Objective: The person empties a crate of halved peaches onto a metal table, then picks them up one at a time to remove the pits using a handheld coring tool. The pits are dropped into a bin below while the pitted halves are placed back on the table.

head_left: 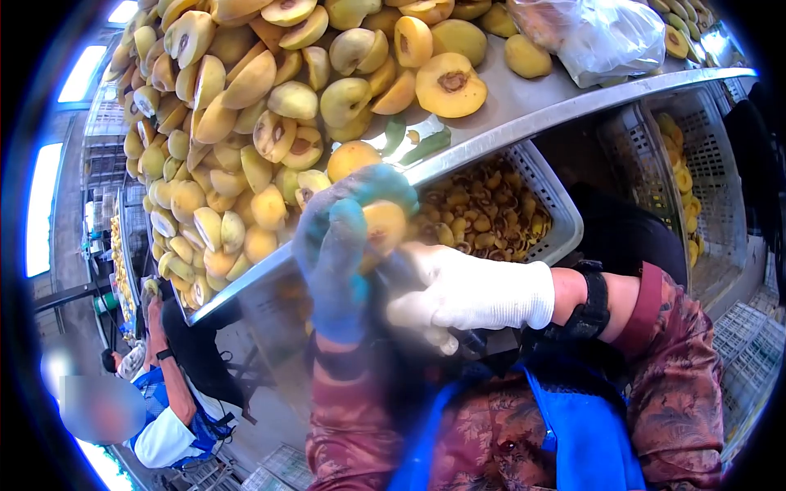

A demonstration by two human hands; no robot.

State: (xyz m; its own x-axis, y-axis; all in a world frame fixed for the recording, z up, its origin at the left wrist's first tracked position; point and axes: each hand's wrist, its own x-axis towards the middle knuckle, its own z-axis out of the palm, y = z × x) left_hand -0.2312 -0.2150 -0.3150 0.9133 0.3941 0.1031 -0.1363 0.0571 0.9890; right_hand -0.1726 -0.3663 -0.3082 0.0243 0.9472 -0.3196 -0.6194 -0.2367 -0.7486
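Note:
My left hand (334, 254), in a grey-blue and teal glove, is closed around a yellow peach half (384, 224) whose cut face shows. My right hand (483, 286), in a white knit glove, is curled right beside that half, its fingers partly smeared by motion. A dark shape shows between the two hands; I cannot tell what the right hand grips. Both hands are just off the near metal edge of a table (524, 123) heaped with halved yellow peaches (246, 90). Below the edge, a pale plastic crate (565, 217) holds many small brownish-yellow pieces (491, 209).
A clear plastic bag (610, 41) lies on the table's far right, and green leaves (426, 145) lie near its edge. Another crate (708, 147) with yellow fruit stands at right. At lower left, a co-worker (176, 401) in a blue vest reaches toward the table.

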